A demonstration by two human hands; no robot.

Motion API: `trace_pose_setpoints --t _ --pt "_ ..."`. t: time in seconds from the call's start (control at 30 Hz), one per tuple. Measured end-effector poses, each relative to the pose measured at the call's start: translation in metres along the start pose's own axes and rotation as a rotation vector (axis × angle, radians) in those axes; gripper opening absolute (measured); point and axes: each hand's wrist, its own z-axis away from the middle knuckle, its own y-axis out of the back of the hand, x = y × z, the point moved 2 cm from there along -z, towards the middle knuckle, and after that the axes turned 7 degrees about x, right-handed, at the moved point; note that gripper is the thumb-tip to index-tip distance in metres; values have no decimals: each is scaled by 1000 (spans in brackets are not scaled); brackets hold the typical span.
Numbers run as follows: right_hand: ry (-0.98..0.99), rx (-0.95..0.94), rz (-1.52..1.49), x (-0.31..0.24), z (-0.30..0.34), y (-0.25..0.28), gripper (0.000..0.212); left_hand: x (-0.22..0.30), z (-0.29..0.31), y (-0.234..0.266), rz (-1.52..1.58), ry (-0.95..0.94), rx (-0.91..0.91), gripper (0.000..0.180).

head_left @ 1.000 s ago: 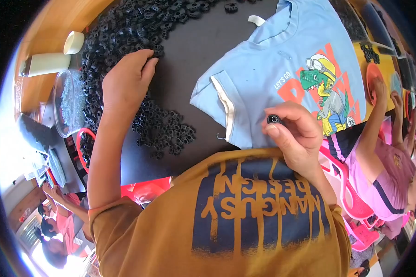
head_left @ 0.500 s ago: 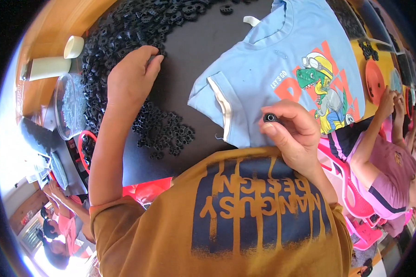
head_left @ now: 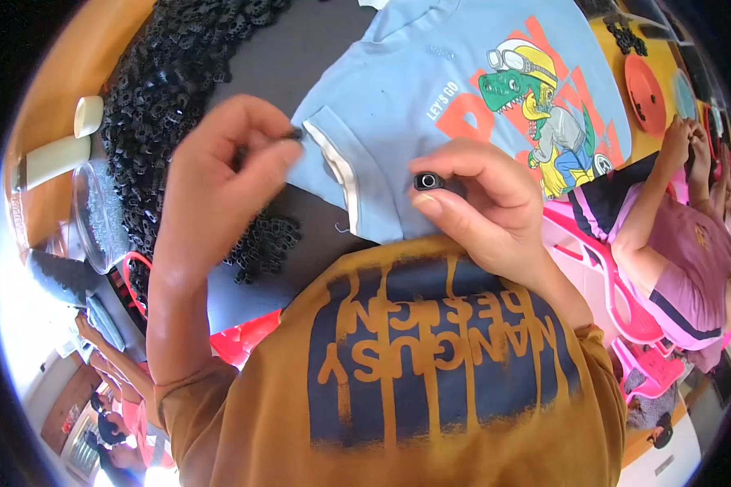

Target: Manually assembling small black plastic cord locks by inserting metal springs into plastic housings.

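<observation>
In my right hand (head_left: 495, 207), thumb and forefinger pinch a small black plastic part (head_left: 428, 181) with a pale ring on its end face. My left hand (head_left: 215, 178) is closed in a pinch on another small black piece (head_left: 296, 135), mostly hidden by the fingers. Both hands are raised, apart from each other, near the sleeve of a light blue T-shirt (head_left: 390, 93) that lies spread on the dark table (head_left: 313, 45). Left of it spreads a big pile of black plastic parts (head_left: 158, 85), and a smaller heap (head_left: 270, 243) lies beside my left wrist.
At the left edge are a clear round tub (head_left: 89, 213) of small transparent pieces, a white cylinder (head_left: 57, 161) and a cream cup-like ring (head_left: 88, 117). To the right, a person's hands (head_left: 684, 136) work near an orange plate (head_left: 644, 96); a pink chair (head_left: 605, 272) stands below.
My left hand has come off the black pile, moving right and nearer with a small piece between its fingers. The right hand still holds its part. The whole view has shifted slightly.
</observation>
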Motion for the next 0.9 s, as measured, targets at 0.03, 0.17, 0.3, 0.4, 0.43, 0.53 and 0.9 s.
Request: trace_pose_setpoints --t 0.03,0.17,0.3,0.4,0.43,0.53,0.9 --pt "-4 -11 -18 -2 -1 0 19 6 7 -5 127 45 -109 13" --pt "43 -29 -43 -1 -2 1 18 27 19 -28 313 129 -297 16" --pt "46 -42 -40 -4 -3 2 16 27 19 -39 313 -3 -256 10" --pt "81 -58 -17 -3 -2 3 15 29 19 -44 250 -42 -239 9" --pt "72 -60 -24 -2 -2 3 15 27 19 -44 226 -79 -221 9" --pt "65 -56 -29 -2 -2 3 14 27 19 -46 123 -141 -174 11" --pt "102 -47 -24 -1 -2 4 17 41 21 -47 -305 -672 18 19"
